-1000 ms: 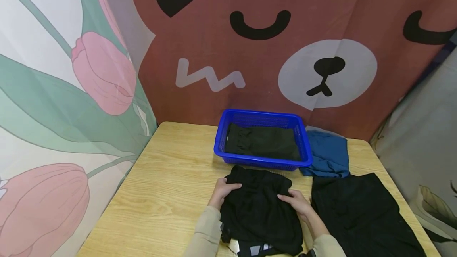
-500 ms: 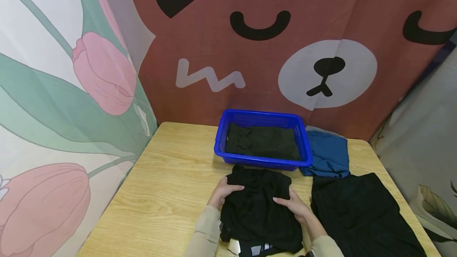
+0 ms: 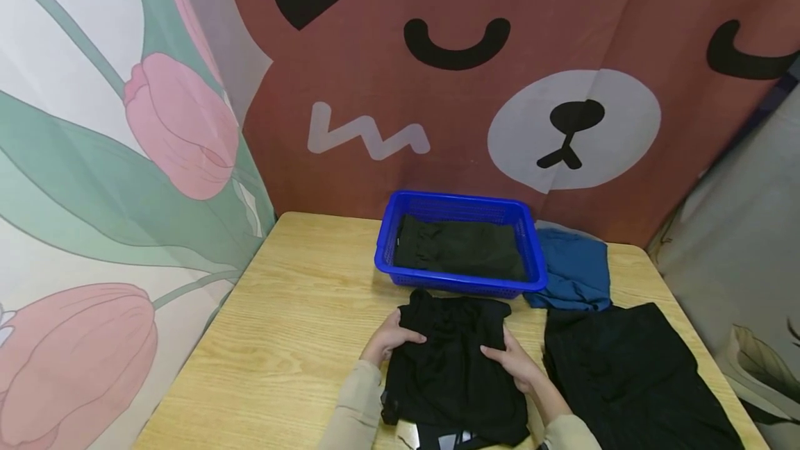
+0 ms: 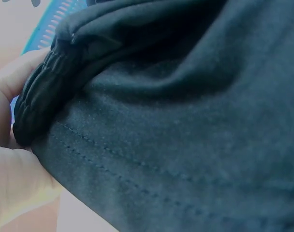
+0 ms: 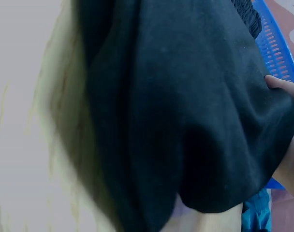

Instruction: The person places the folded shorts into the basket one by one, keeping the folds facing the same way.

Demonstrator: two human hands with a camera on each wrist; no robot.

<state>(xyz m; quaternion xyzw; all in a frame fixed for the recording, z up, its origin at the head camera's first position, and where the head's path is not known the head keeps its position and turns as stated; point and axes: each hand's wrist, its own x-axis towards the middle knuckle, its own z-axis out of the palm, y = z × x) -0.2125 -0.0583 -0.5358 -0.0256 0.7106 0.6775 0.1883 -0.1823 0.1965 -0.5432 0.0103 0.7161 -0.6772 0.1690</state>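
A pair of black elastic-waist pants point(image 3: 453, 373), bunched and partly folded, is between my hands at the table's front. My left hand point(image 3: 390, 339) grips its upper left edge, thumb on top; in the left wrist view the left hand point(image 4: 14, 159) pinches beside the gathered elastic point(image 4: 43, 92). My right hand point(image 3: 519, 363) grips the right edge, thumb on the cloth and other fingers hidden beneath. In the right wrist view the cloth hangs in folds from the right hand point(image 5: 288, 116). White-and-grey print point(image 3: 456, 439) shows under the lower edge.
A blue plastic basket point(image 3: 462, 283) holding a folded dark green garment point(image 3: 462, 250) stands just beyond the black pants. Right of it lies a folded blue garment point(image 3: 573, 269). Another black garment point(image 3: 637, 380) is spread at right. Wooden table point(image 3: 300, 325) surface extends to the left.
My right hand has shifted slightly left, drawing in the right edge of the black pants. My left hand has moved down a little. Basket and other garments stay put.
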